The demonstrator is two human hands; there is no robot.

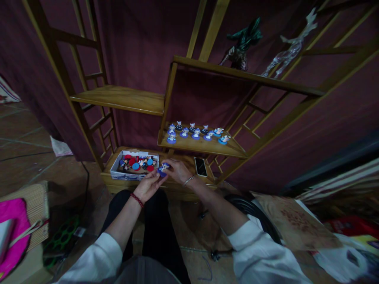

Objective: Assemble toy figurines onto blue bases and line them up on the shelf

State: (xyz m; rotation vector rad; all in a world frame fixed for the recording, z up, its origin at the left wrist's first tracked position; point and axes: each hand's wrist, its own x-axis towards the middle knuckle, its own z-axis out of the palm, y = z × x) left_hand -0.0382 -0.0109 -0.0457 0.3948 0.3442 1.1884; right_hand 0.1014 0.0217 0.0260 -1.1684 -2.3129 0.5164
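Figurine [163, 170] pinched between left hand [147, 189] and right hand [178, 172], both closed on it; other figurines [196, 134] already upright on shelf [189, 146], many apparently left in box [126, 176].

A single head-worn camera is looking forward and steeply down from above the person's legs [160, 232], with the forearms [214, 201] reaching in from the bottom edge. It is facing a wooden shelf unit [118, 98] from close by, framing the left hand [148, 187] and right hand [178, 172] near the middle, and is taking in the floor [17, 132] at far left.
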